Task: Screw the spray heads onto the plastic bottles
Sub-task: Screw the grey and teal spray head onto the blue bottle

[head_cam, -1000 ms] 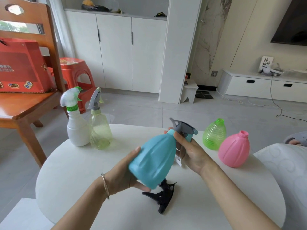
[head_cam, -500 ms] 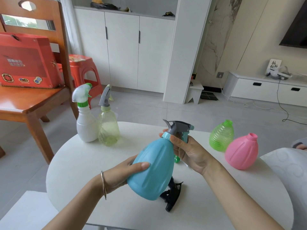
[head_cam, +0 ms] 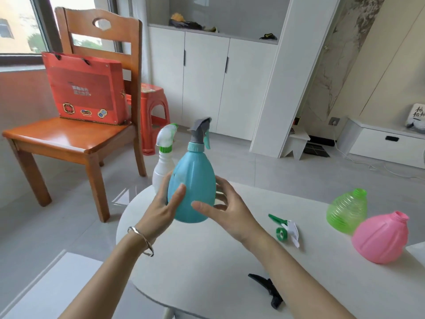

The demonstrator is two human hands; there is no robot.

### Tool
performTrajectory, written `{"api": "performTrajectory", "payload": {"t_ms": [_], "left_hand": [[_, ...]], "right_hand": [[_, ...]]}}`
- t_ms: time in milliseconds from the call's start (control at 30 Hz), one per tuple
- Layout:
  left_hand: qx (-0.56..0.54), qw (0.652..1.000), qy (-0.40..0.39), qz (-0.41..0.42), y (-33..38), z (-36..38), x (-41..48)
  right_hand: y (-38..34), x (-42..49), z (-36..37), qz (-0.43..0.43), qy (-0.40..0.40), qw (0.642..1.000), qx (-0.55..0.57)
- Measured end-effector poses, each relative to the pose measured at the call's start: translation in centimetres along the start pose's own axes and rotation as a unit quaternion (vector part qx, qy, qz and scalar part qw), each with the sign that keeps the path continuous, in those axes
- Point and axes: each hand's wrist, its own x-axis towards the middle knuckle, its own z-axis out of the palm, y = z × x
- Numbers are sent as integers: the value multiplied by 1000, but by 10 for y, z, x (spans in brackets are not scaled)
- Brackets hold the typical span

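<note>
A blue bottle (head_cam: pixel 194 180) with a grey spray head (head_cam: pixel 199 131) on its neck stands upright at the far left of the white round table (head_cam: pixel 207 261). My left hand (head_cam: pixel 161 208) holds its left side, thumb across the front. My right hand (head_cam: pixel 227 210) cups its right side. Just behind it stands a white bottle (head_cam: pixel 161 169) with a white and green head. Open-necked green bottle (head_cam: pixel 347 210) and pink bottle (head_cam: pixel 379 240) sit at the right. A loose green-white spray head (head_cam: pixel 287 230) and a black spray head (head_cam: pixel 269 288) lie on the table.
A wooden chair (head_cam: pixel 69 139) carrying a red gift bag (head_cam: pixel 87 88) stands left of the table, with a red plastic stool (head_cam: pixel 154 107) behind it. White cabinets line the back wall. A pale surface (head_cam: pixel 46 284) lies at the lower left.
The blue bottle went from tilted to upright and moved left toward the white bottle. My right hand left the spray head and now cups the bottle's body. The view swung left.
</note>
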Motion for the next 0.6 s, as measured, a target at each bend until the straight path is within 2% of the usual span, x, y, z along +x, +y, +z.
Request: {"api": "performTrajectory", "payload": {"t_ms": [300,600], "left_hand": [[122,992,11,17,-21,-86,8],[156,986,24,-55,-57,-133,14]], "right_hand": [[25,46,67,-34,22,997,-65],[73,75,120,-18,9,998,-55]]}}
